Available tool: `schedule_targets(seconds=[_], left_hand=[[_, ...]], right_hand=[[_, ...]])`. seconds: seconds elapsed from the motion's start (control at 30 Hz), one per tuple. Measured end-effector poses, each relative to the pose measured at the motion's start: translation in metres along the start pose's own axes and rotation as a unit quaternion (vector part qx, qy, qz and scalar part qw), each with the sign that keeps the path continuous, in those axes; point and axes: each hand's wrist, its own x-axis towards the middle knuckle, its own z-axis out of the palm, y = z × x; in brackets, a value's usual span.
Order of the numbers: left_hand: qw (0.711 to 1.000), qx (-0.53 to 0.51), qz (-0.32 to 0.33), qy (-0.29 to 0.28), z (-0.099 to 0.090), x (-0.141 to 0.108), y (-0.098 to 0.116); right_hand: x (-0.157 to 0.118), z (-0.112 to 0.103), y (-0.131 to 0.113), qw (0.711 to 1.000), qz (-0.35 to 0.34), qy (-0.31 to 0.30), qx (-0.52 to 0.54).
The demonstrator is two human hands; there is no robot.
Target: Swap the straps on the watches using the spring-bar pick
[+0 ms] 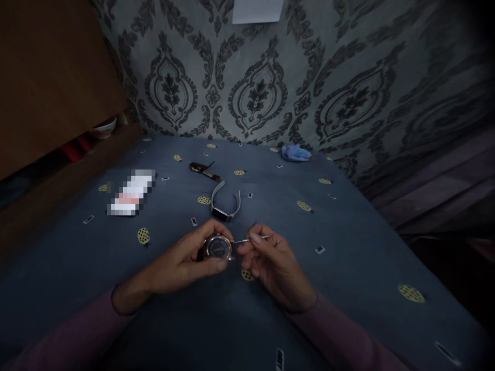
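Between its thumb and fingers my left hand (181, 260) holds a round watch case (218, 248) with a shiny rim, its flat metal face turned up. A thin metal tool (243, 240) is pinched in my right hand (273, 257), its tip at the right edge of the case. Just beyond my hands a smartwatch (221, 214) with a pale strap lies with its band curled open. Behind it rests another watch (200, 168) with a brown strap.
A phone-like, pixelated object (132, 193) lies on the blue patterned tablecloth (270, 201) at the left. A crumpled blue cloth or bag (296, 153) sits near the wall. On a low shelf at the left is a bowl (103, 129). A wooden panel (54, 72) stands above the shelf.
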Motion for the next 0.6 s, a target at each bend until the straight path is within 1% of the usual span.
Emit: schedule_targets(seconds=[0.1, 0.17, 0.23, 0.33, 0.43, 0.5, 0.6], left_hand=[[1.000, -0.007, -0.002, -0.007, 0.0016, -0.0005, -0.0010], [1.000, -0.010, -0.001, -0.007, 0.0028, -0.0004, -0.0017], [1.000, -0.009, 0.000, -0.001, 0.0035, -0.0001, -0.0021], [1.000, -0.004, 0.001, 0.012, 0.0035, 0.0003, -0.0017], [1.000, -0.005, 0.004, 0.014, 0.0037, 0.0000, -0.0016], [1.000, -0.015, 0.003, 0.003, 0.0049, -0.0004, -0.0029], [0.999, -0.036, 0.009, -0.015, 0.0077, -0.0007, -0.0065]], right_hand=[[0.0011, 0.0005, 0.0023, 1.000, 0.017, 0.005, 0.011], [0.0011, 0.0001, 0.0041, 1.000, 0.013, 0.008, 0.006], [0.0005, -0.0005, 0.0052, 1.000, -0.007, 0.015, -0.013], [-0.0012, -0.0010, 0.0054, 0.996, -0.053, 0.031, -0.068], [-0.0025, -0.0015, 0.0054, 0.988, -0.089, 0.027, -0.123], [-0.0029, -0.0021, 0.0065, 0.987, -0.090, 0.018, -0.136], [-0.0031, -0.0032, 0.0094, 0.989, -0.067, 0.007, -0.133]])
